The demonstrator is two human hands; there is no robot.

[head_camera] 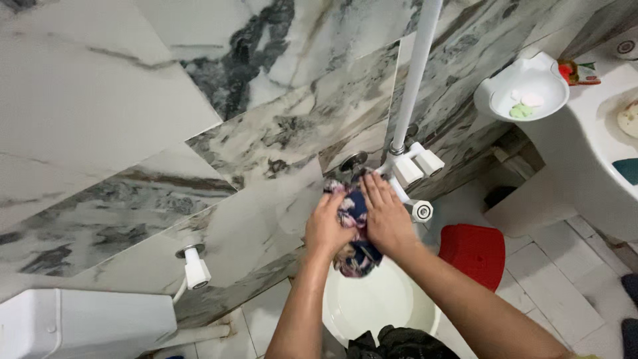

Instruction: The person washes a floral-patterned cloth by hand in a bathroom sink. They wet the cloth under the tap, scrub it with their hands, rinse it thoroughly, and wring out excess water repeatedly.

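While held over the white bucket (372,309), a floral cloth (352,219) was gripped between left hand (325,229) and right hand (385,219), being scrubbed; rinsing at the tap (420,211), two o'clock, was judged due.

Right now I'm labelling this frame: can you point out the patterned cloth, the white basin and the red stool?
patterned cloth (353,214): head view, dark floral middle between the hands.
white basin (372,302): head view, bare inner wall.
red stool (475,249): head view, top surface.
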